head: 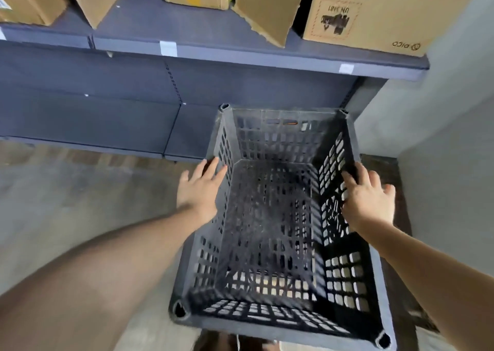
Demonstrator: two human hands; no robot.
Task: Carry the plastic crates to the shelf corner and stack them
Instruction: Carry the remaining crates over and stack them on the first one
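Currently: crate (pixel 270 217) in shelf corner, beside wall | left hand (pixel 199 190) fingers straight on rim; right hand (pixel 367 199) fingers spread on rim, neither gripping | risk: your uneven push skews crate, spoiling stacking.

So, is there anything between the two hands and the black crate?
Nothing visible. The left hand lies flat against the black plastic crate at its left rim, and the right hand rests on its right rim, fingers over the edge.
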